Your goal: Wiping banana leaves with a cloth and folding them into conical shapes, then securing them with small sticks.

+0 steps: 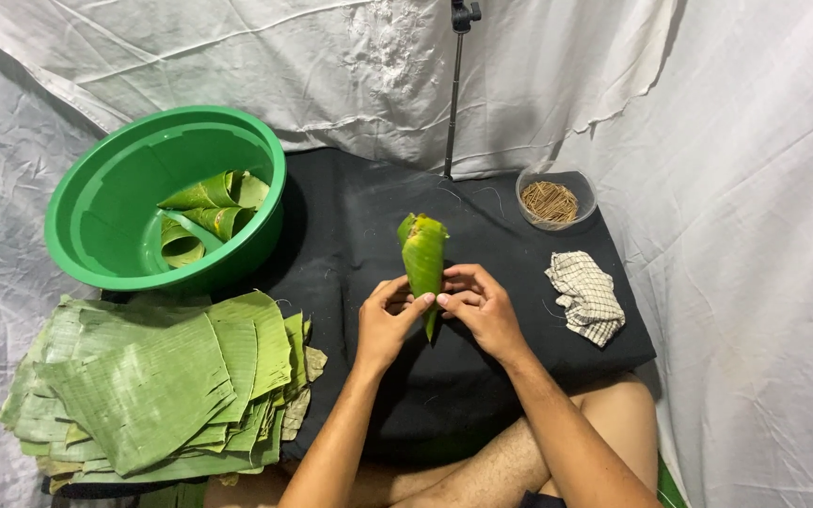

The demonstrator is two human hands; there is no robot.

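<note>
Here both hands (435, 315) grip leaf cone (422, 259) | green basin (96, 254): finished cones (204, 216) | bowl (531, 212): sticks (549, 201)

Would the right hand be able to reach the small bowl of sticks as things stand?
Probably yes: the right hand, now holding the leaf cone, has only bare black cloth between it and the bowl of sticks.

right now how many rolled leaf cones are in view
4: one leaf cone held between the left hand and right hand; three in the green basin. More may be hidden there.
</note>
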